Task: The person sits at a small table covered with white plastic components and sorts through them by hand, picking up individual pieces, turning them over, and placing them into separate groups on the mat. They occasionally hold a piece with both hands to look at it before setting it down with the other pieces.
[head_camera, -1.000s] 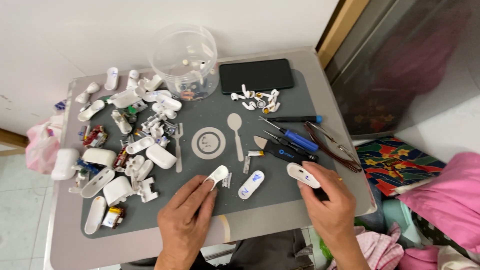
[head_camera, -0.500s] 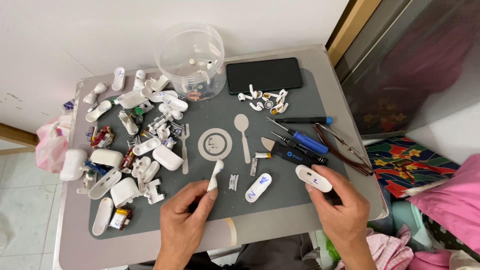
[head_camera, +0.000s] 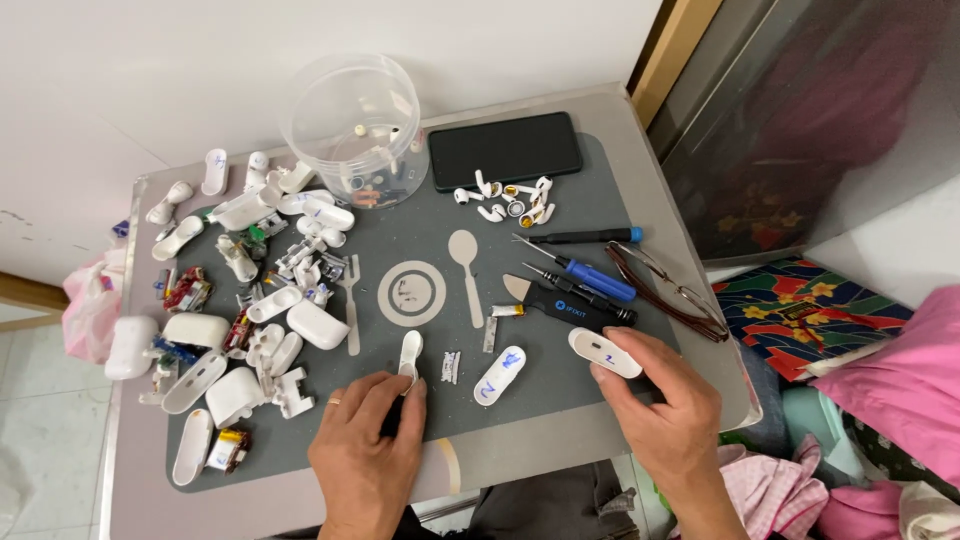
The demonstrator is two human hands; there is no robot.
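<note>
The small white plastic half-shell of an earbud case [head_camera: 409,352] stands on its edge near the middle of the near side of the grey work mat [head_camera: 560,400], pinched at its lower end by the left hand [head_camera: 365,450]. The thumb and forefinger are closed on it, seemingly to keep it upright so the hollow inside can be looked at; the other fingers curl under and the wrist comes in from the near edge. A ring shows on one finger.

To the right, the right hand [head_camera: 665,405] rests on the mat with its fingertips clamped on a second white oblong case piece [head_camera: 604,352], held flat and steady, palm down, wrist angled in from the near right corner. The two hands are well apart.

Between them lie a white oblong lid with blue pen marks [head_camera: 499,374] and a small metal hinge part [head_camera: 450,366]. Just beyond are the blue-handled screwdrivers [head_camera: 585,275] and a black-handled prying tool [head_camera: 560,300], laid within reach of the right hand, with brown-framed spectacles [head_camera: 665,295] beside them. Farther off sit a black phone [head_camera: 505,150], loose white earbuds [head_camera: 505,198] and a clear round plastic tub [head_camera: 350,125]. The left side of the mat holds a heap of opened white cases and small batteries [head_camera: 240,320].
</note>
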